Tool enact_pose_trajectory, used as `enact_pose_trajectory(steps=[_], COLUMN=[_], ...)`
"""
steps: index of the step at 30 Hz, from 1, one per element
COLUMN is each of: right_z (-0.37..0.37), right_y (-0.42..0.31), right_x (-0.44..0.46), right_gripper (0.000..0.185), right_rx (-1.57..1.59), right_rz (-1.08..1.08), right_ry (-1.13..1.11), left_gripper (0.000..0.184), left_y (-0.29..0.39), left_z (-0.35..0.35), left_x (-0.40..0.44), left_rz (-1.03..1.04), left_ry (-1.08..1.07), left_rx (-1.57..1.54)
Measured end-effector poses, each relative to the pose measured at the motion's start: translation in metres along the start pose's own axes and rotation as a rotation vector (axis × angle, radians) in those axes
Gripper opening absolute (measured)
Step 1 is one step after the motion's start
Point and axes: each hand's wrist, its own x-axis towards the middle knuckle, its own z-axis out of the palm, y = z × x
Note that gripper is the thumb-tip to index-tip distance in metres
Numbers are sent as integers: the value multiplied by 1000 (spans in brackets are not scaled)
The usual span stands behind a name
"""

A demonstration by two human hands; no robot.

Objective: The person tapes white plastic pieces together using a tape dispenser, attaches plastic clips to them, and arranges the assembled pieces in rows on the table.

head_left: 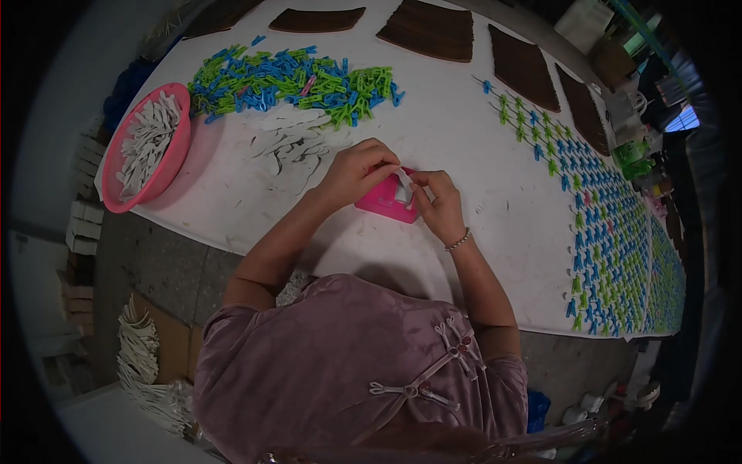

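Both hands meet over a small pink holder (377,205) on the white table. My left hand (357,172) has its fingers pinched together at the holder's far edge, on one end of a small white strip (404,184). At the strip's other side, my right hand (440,203) pinches it between thumb and fingertips; a beaded bracelet circles that wrist. The strip's exact kind is too small to tell. Just beyond my left hand lies a loose pile of thin white strips (290,143).
A pink basket (185,147) full of white pieces stands at the left edge. Blue and green clothespins (286,81) are heaped at the back left. Rows of clipped clothespins (610,240) cover the right side. Dark brown slatted panels (427,31) lie along the far edge.
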Motion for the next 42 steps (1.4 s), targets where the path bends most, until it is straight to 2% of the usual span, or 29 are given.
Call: enact_pose_trajectory(steps=[9, 18, 34, 41, 42], right_z=[14, -2, -19, -28, -25], right_y=[9, 18, 16, -7, -6], right_x=[3, -8, -8, 13, 13], right_gripper=[13, 17, 24, 28, 30], right_rx=[-41, -112, -240, -172, -51], right_rz=[-18, -78, -82, -73, -8], right_ry=[-37, -43, -13, 2, 9], left_gripper=[8, 8, 9, 9, 10], left_y=[-3, -26, -35, -31, -31], left_z=[-3, 10, 28, 47, 48], left_x=[-7, -14, -6, 1, 1], left_rz=[77, -5, 48, 23, 43], left_ry=[13, -125, -175, -183, -177], left_rx=[97, 65, 84, -5, 20])
